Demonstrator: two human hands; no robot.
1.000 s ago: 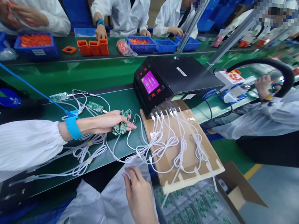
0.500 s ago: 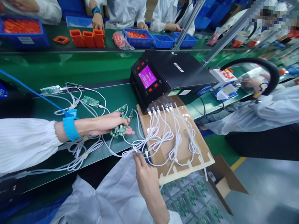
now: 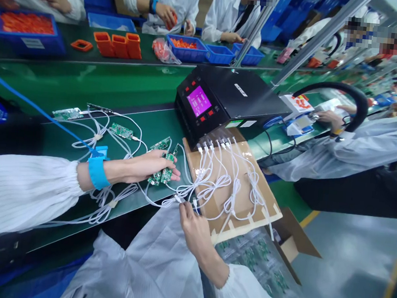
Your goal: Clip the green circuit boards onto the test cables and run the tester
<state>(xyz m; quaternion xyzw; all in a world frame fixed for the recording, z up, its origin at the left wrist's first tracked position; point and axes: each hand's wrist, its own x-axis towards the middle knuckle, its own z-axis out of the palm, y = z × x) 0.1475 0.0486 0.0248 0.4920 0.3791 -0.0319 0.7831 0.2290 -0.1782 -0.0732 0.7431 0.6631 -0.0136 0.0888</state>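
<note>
My left hand (image 3: 151, 164), with a blue wrist strap (image 3: 98, 172), is closed round several green circuit boards (image 3: 167, 168). Its fingertips reach past them to the right. White cables run among these boards. Close to my apron, my right hand (image 3: 195, 227) pinches a white cable plug (image 3: 179, 199) between thumb and fingers. More looped white cables (image 3: 216, 180) lead from the black test box (image 3: 236, 94) with a lit purple screen. Beyond my left wrist, another circuit board (image 3: 121, 131) lies on the green bench with a cable plugged into it.
A taped cardboard sheet (image 3: 248, 213) lies under the cables, overhanging the bench edge. Below it are bagged circuit boards (image 3: 261, 261) and an open carton (image 3: 291, 240). Across the bench, co-workers handle orange parts near blue bins (image 3: 29, 43). A blue cord (image 3: 38, 107) trails from my wrist strap.
The view has shifted slightly. Both my hands keep nearly the same places and grips. Across the bench, a co-worker's hand has lifted away from the orange cases and now holds an orange part.
</note>
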